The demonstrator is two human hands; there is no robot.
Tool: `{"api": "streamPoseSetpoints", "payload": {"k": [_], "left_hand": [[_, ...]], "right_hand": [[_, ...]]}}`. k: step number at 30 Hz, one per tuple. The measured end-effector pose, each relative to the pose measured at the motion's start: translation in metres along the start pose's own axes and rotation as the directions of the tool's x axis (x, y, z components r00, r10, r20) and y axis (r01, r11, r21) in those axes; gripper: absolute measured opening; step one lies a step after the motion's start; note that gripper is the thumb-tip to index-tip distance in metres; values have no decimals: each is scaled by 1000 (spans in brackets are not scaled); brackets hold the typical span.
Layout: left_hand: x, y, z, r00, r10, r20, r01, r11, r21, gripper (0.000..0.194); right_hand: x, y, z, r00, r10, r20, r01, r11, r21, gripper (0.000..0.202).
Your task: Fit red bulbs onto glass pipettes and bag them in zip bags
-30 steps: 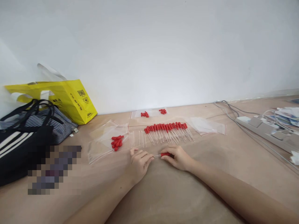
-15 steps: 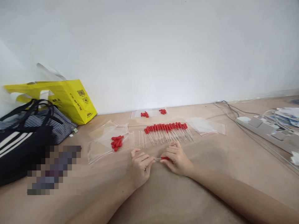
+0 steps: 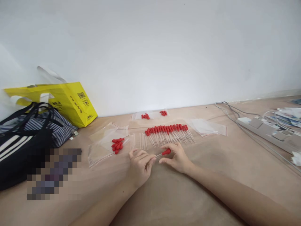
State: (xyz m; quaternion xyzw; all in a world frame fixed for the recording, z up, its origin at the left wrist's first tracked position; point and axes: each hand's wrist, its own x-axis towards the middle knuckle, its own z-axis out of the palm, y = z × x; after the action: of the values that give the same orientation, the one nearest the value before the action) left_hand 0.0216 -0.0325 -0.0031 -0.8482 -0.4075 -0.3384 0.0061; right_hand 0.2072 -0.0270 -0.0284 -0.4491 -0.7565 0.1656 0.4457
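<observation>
A dropper (image 3: 166,152) with a red rubber bulb and a thin clear tube is held between my hands. My left hand (image 3: 142,162) pinches the tube's end between thumb and fingers. Around the bulb, the thumb and fingers of my right hand (image 3: 177,158) stand apart; whether a finger touches the bulb is unclear. Just beyond my hands lies a row of droppers (image 3: 168,131) with red bulbs. Several bare clear tubes (image 3: 143,140) are to its left. Loose red bulbs (image 3: 117,145) sit in a pile on clear zip bags (image 3: 100,153).
At the back, more small red bulbs (image 3: 145,116) rest on a clear bag. Another clear bag (image 3: 208,127) lies right of the row. A yellow bag (image 3: 81,106) and dark striped bag (image 3: 25,150) stand left. A power strip (image 3: 263,131) with cables is at right.
My right hand's fingers have spread from their grip on the red bulb, which now shows fully and tilts upward. My left hand still holds the tube.
</observation>
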Motion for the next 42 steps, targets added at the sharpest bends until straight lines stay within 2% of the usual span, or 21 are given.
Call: {"api": "streamPoseSetpoints", "payload": {"k": [2,4,12,15,18,20,22,24,26,28,30,33,38,42], "left_hand": [[1,0,0,999,-35,-16,35,999,0,22],[1,0,1,999,-52,-13,52,999,-11,21],[0,5,5,999,-16,37,19,996,-84,22],[0,5,4,999,5,42,-1,996,-92,18],[0,-5,1,1000,-22,17,22,1000,0,16],[1,-18,-3,997,-76,-24,78,991,109,17],[2,-33,-8,979,-181,-95,197,955,220,19],[5,-50,-14,930,-326,-172,365,877,311,23],[6,-65,-20,858,-469,-211,514,773,373,26],[6,-79,-25,799,-545,-253,598,684,417,27],[5,-91,-29,776,-573,-263,626,647,436,28],[3,-105,-29,795,-565,-222,601,678,424,25],[6,-119,-26,833,-514,-204,547,715,434,45],[12,-126,-23,845,-526,-100,510,736,445,41]], "right_hand": [[1,1,2,990,141,18,-142,982,122,34],[2,2,5,975,213,65,-222,945,238,31],[5,-22,16,973,217,79,-225,809,544,34],[10,-23,18,970,234,65,-225,765,603,31],[23,-5,9,931,364,-2,-323,827,460,29],[35,14,-3,851,506,-144,-482,859,172,26],[46,33,-18,814,539,-218,-535,841,80,26],[55,48,-30,782,554,-284,-580,815,-7,24],[61,56,-36,758,559,-337,-618,780,-99,21],[64,60,-37,744,556,-372,-645,742,-182,19],[66,61,-34,740,548,-390,-657,711,-248,18],[66,62,-29,748,533,-395,-656,683,-322,19],[63,62,-28,768,509,-390,-637,668,-383,22],[56,59,-25,825,408,-391,-557,700,-447,22]]}}
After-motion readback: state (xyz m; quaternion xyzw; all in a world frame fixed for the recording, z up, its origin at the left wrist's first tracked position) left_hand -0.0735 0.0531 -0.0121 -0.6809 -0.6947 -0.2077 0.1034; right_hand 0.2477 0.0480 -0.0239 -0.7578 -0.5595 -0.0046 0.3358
